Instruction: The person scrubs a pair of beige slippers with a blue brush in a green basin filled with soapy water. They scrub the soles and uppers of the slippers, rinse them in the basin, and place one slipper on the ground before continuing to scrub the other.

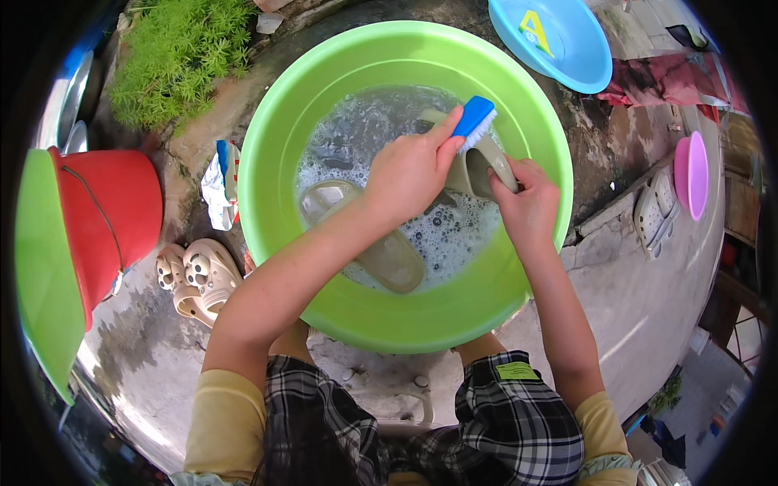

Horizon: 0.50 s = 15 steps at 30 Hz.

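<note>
A large green basin (284, 267) holds soapy water between my knees. My left hand (409, 174) is closed round a blue scrubbing brush (474, 116) with white bristles. Those bristles rest against the strap of a grey-olive slipper (489, 150), tilted at the right of the basin. Gripping the slipper's near edge is my right hand (528, 198), fingers wrapped over it. A second slipper (393, 261) of like colour lies in the suds below my left wrist, partly hidden by my forearm. Dark shapes under the foam cannot be made out.
Left of the basin are a red bucket (113, 215), beige clogs (207, 271) and a torn packet (217, 190). A blue basin (579, 65) stands at the far right. Grey clogs (652, 215) and a pink basin (691, 174) are rightward. A leafy plant (178, 57) grows far left.
</note>
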Motion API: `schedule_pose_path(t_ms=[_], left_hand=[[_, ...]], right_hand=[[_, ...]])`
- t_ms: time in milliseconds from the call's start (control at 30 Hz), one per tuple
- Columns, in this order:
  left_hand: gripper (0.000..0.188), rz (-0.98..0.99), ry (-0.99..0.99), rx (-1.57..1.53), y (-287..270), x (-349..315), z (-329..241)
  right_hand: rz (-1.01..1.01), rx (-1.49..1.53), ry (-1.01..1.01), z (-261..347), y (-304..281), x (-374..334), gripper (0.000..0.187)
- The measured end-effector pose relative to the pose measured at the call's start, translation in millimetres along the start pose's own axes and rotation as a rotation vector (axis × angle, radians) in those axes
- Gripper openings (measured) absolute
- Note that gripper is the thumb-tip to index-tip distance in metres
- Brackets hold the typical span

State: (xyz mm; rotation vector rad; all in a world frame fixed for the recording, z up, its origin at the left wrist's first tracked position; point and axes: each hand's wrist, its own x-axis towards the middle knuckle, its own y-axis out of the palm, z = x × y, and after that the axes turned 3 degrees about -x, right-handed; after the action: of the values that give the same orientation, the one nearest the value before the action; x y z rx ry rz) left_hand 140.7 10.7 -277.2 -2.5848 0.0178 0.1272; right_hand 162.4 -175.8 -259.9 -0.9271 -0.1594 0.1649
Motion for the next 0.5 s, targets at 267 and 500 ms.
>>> schedule_pose_path(t_ms=[267, 500], left_hand=[[0.043, 0.032, -0.032, 0.076, -1.1, -3.6, 5.7], [0.045, -0.072, -0.389, 0.345, -14.2, 6.3, 103.5]], right_hand=[[0.008, -0.007, 0.047, 2.8, -14.7, 0.3, 0.024], [-0.070, -0.122, -0.208, 3.3, -18.8, 8.7, 0.024]])
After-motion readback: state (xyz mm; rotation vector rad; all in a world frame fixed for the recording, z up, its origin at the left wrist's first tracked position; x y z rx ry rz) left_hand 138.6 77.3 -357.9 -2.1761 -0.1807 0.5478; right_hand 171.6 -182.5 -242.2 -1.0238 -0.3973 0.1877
